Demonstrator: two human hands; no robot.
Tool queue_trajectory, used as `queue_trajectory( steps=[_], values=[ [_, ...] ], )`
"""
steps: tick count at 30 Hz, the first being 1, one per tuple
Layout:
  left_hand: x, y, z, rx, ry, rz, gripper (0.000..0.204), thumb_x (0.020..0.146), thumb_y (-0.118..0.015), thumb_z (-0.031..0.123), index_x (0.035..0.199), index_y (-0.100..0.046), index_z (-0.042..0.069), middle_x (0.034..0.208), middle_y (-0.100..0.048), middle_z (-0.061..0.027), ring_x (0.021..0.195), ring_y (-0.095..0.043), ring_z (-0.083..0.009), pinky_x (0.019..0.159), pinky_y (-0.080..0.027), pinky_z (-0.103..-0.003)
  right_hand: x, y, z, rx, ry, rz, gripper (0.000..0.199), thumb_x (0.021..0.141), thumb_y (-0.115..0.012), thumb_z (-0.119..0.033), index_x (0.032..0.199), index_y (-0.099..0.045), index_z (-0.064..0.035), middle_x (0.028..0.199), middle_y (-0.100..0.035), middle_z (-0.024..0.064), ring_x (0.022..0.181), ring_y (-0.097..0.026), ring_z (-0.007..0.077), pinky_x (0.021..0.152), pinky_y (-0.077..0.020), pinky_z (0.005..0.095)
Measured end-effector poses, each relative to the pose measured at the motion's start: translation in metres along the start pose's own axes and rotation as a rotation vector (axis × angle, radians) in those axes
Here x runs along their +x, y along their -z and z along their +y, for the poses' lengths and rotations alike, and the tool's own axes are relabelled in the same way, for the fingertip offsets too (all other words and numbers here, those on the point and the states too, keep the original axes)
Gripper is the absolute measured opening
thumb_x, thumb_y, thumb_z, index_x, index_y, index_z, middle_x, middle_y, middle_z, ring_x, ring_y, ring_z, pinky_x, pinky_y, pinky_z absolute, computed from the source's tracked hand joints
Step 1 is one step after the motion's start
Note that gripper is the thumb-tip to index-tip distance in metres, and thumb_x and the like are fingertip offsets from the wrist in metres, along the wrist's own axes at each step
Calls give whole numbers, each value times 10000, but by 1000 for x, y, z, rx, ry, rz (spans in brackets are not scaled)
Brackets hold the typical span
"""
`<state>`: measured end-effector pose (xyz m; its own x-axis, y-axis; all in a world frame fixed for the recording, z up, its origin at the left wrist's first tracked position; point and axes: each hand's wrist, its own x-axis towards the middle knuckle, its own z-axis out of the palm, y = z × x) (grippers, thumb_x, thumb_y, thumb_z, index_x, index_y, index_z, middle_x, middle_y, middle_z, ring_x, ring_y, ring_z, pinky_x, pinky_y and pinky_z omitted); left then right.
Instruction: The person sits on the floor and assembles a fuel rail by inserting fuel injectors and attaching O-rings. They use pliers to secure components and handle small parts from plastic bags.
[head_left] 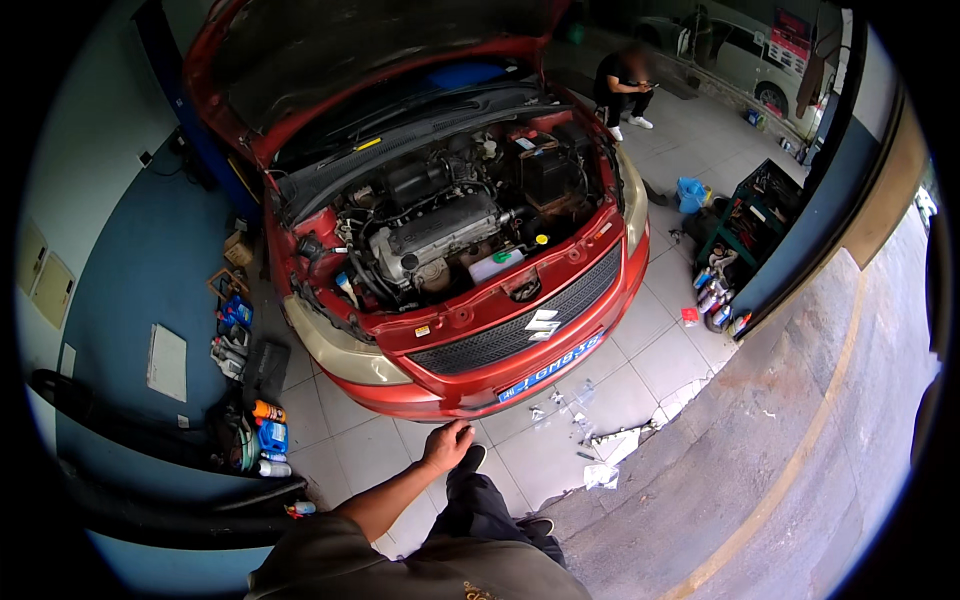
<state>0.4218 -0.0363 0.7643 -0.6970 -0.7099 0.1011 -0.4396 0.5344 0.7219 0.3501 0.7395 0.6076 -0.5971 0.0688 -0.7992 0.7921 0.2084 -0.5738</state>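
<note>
The person's left hand (447, 445) hangs loosely curled and empty, its grip holding nothing, above the tiled floor (640, 340), near the front bumper (440, 385) of a red car (600, 270) with raised bonnet (330, 50). The right hand is out of sight.

A red car (470, 300) stands with its hood (330, 50) raised and the engine (440, 235) exposed. The person's left hand (447, 446) hangs empty near the front bumper (480, 385), fingers loosely curled. Bottles and cans (265, 435) lie by the blue wall (150, 280).

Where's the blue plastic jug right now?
Head view, lower left: the blue plastic jug stands on the tiled floor by the wall, beside the red car's front corner.
</note>
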Motion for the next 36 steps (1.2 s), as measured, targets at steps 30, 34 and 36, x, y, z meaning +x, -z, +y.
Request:
queue_trajectory(
  steps=[30,34,36],
  values=[
    [28,164,-210,66,379,53,237,1010,-590,230,1071,-632,5,868,-684,-120,767,-644,-208,718,-519,-354,-113,-236,-158,-244,-270,269,324,949,-631,-233,1190,-627,-16,950,-718,128,766,-709,247,672,-592,403],
    [-18,159,-205,145,479,78,203,991,-612,213,1060,-624,22,883,-692,-117,784,-662,-220,726,-533,-356,-80,-223,-185,-303,-312,212,309,951,-627,-229,1181,-635,-22,942,-719,126,753,-708,247,669,-595,404],
    [-34,151,-189,189,506,46,197,988,-615,208,1067,-625,28,894,-693,-118,796,-663,-221,730,-533,-357,-53,-213,-201,-324,-284,190,328,928,-617,-232,1182,-638,-25,940,-710,139,733,-695,249,631,-582,376]
  ],
)
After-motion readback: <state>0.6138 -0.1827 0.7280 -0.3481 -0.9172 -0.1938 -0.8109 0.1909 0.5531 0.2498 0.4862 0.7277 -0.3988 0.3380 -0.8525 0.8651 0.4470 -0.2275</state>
